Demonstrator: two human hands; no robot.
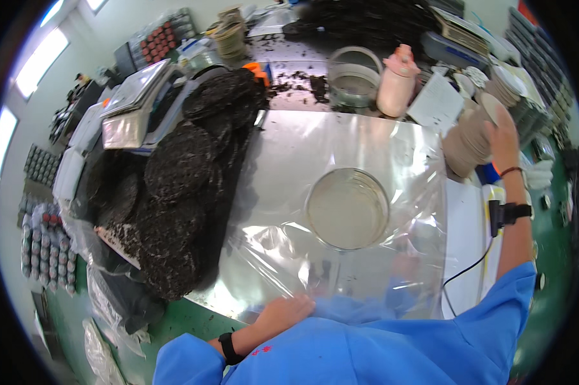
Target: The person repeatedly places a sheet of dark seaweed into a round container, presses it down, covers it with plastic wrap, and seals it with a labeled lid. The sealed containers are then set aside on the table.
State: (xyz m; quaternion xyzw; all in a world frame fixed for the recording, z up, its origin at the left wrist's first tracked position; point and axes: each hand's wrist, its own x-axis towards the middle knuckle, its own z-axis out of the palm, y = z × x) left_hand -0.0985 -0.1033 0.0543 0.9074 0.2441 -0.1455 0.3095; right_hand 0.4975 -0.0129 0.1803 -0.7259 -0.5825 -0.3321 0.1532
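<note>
Out to the right, my right hand (504,131) is closed at a stack of round grey-brown discs (466,144) that look like cardboard, its fingers gripping the upper discs. My left hand (288,312) lies at the near edge of the table on a clear plastic sheet (270,256), fingers low and loosely laid out. On that sheet, over a shiny metal surface (289,144), sits a round metal ring (348,208) with a pale flat bottom showing inside it. To the left, dark, fibrous round cakes (180,157) are piled along the sheet.
Behind the sheet stand a clear round container (355,77) and a pink bottle (398,83). A heap of dark loose material (366,25) fills the back. Plastic boxes (135,109) are stacked at left. White paper (462,237) lies under my right forearm, where a cable (466,271) hangs.
</note>
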